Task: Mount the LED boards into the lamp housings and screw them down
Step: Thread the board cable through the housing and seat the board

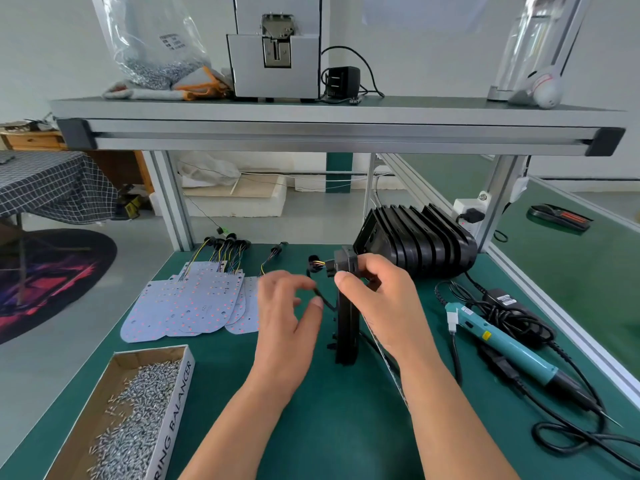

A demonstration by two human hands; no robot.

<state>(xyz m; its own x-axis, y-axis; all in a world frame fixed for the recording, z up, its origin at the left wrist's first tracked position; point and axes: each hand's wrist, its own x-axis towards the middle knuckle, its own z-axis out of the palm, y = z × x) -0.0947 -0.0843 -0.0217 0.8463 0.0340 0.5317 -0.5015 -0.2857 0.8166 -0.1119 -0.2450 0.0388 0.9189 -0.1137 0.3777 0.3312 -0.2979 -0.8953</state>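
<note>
On the green table point(311, 427), I hold a black lamp housing point(347, 327) up on its edge.
Right hand point(384, 303) grips its top, fingers pressed around it; left hand point(287, 317) is loosely curled, thumb by a black wire point(323, 299); LED boards point(187, 306) lie to the left.

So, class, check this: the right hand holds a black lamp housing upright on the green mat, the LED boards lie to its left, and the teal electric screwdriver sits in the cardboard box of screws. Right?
One detail is wrong. The head view shows the teal electric screwdriver lying on the green mat to the right of the lamp housing, not in the cardboard box of screws. The right hand and LED boards are as stated.
</note>
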